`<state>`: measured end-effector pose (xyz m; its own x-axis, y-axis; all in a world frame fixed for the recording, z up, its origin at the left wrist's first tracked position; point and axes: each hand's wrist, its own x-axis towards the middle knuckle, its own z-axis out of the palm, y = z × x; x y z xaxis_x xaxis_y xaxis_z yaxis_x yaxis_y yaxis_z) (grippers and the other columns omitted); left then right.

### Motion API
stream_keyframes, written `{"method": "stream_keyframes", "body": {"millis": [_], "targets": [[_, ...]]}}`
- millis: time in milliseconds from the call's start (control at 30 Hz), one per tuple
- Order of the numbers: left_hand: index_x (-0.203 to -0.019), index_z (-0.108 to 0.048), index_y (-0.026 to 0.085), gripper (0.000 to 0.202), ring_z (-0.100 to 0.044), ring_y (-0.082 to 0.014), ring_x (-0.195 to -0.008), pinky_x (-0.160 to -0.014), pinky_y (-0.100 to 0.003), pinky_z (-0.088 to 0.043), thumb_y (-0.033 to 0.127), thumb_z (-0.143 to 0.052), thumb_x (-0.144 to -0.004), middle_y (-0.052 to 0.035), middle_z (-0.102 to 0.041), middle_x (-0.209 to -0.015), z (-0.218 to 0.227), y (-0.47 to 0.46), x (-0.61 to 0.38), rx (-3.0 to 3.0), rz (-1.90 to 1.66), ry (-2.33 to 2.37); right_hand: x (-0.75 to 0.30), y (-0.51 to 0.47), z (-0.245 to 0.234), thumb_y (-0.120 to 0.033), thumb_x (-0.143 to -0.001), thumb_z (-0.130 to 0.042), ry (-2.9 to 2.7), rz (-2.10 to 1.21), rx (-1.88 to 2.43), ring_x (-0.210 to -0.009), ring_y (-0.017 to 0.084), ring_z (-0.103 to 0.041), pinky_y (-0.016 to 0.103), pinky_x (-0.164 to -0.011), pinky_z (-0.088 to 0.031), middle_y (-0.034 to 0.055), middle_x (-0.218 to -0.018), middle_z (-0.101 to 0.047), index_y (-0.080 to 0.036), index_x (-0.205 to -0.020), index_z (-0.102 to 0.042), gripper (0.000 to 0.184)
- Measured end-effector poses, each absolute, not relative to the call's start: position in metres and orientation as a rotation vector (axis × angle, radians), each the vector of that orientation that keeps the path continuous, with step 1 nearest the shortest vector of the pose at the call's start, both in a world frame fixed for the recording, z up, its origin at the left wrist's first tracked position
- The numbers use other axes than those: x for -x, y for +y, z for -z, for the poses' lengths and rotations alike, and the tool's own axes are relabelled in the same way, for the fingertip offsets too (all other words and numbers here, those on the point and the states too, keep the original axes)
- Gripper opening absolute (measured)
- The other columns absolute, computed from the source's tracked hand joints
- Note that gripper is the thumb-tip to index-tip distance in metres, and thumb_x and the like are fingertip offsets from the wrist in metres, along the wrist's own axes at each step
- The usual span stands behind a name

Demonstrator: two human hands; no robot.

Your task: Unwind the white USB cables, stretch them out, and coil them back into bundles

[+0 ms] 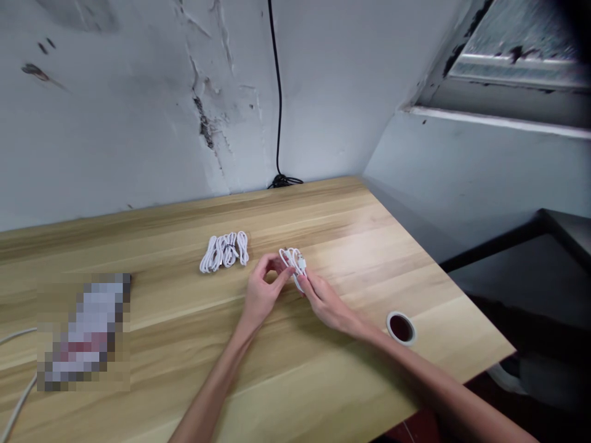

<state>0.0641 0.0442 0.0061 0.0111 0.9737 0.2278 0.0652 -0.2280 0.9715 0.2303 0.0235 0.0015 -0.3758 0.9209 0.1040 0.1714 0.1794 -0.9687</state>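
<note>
A coiled white charging cable (299, 263) is held up over the table between my two hands. My left hand (265, 288) pinches its left side with thumb and fingers. Fingers of my right hand (324, 301) are wrapped round the lower right part of the coil. A light plug end shows at the top right of the bundle. Left of my hands, several coiled white cables (225, 251) lie side by side on the wooden table (295, 394), one with a dark tie around it.
A round roll or cup with a white rim and dark centre (401, 328) stands near my right forearm. At the left lies a pixelated flat object (87, 329) with a white cord (21, 400) beside it. A black cable (279, 98) hangs down the wall to the table's back edge.
</note>
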Motion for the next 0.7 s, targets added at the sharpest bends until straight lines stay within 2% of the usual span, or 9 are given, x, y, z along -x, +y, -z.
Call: {"method": "stream_keyframes", "body": {"millis": [100, 167, 267, 500, 567, 700], "targets": [[-0.099, -0.054, 0.023, 0.032, -0.056, -0.0142, -0.077, -0.073, -0.026, -0.047, 0.028, -0.078, -0.078, 0.0019, -0.057, -0.085, -0.0055, 0.044, -0.0659, -1.384, -1.481, 1.139, -0.2305, 0.023, -0.0022, -0.048, -0.103, -0.031, -1.712, -1.246, 1.12, -0.069, 0.018, -0.046, 0.032, -0.069, -0.043, 0.0014, -0.078, -0.051, -0.023, -0.101, -0.057, 0.036], [-0.094, -0.058, 0.022, 0.02, -0.055, -0.0137, -0.077, -0.074, -0.026, -0.046, 0.027, -0.075, -0.082, 0.0011, -0.055, -0.085, -0.008, 0.0427, -0.0664, -1.526, -1.46, 1.149, -0.2304, 0.0228, -0.0024, -0.048, -0.104, -0.03, -1.701, -1.243, 1.126, -0.07, 0.018, -0.047, 0.032, -0.07, -0.043, 0.0018, -0.08, -0.052, -0.023, -0.106, -0.057, 0.037], [-0.092, -0.067, 0.022, 0.005, -0.054, -0.0144, -0.08, -0.078, -0.028, -0.045, 0.026, -0.065, -0.09, -0.0018, -0.056, -0.089, -0.0129, 0.0401, -0.0666, -1.744, -1.355, 1.159, -0.23, 0.0234, -0.0023, -0.048, -0.104, -0.031, -1.691, -1.241, 1.116, -0.079, 0.019, -0.053, 0.035, -0.077, -0.046, 0.0036, -0.089, -0.058, -0.023, -0.122, -0.055, 0.039], [-0.09, -0.067, 0.021, 0.01, -0.053, -0.0161, -0.081, -0.078, -0.028, -0.042, 0.03, -0.063, -0.092, -0.0014, -0.054, -0.085, -0.0112, 0.0419, -0.0632, -1.707, -1.292, 1.198, -0.2289, 0.0271, -0.0044, -0.049, -0.103, -0.032, -1.721, -1.264, 1.075, -0.097, 0.023, -0.059, 0.039, -0.091, -0.047, 0.0076, -0.111, -0.064, -0.024, -0.134, -0.051, 0.044], [-0.089, -0.066, 0.021, 0.011, -0.052, -0.0162, -0.08, -0.078, -0.028, -0.041, 0.031, -0.064, -0.091, -0.0011, -0.053, -0.084, -0.0098, 0.0438, -0.0613, -1.67, -1.279, 1.184, -0.2289, 0.0275, -0.0054, -0.05, -0.103, -0.033, -1.73, -1.264, 1.071, -0.097, 0.023, -0.059, 0.038, -0.091, -0.046, 0.0078, -0.113, -0.064, -0.024, -0.133, -0.052, 0.044], [-0.087, -0.065, 0.02, 0.013, -0.05, -0.0163, -0.079, -0.077, -0.028, -0.041, 0.033, -0.064, -0.09, -0.001, -0.05, -0.083, -0.0094, 0.0461, -0.0589, -1.606, -1.25, 1.119, -0.2293, 0.0282, -0.0048, -0.051, -0.103, -0.031, -1.725, -1.267, 1.074, -0.083, 0.02, -0.055, 0.035, -0.08, -0.046, 0.0048, -0.095, -0.062, -0.022, -0.115, -0.059, 0.042]]}}
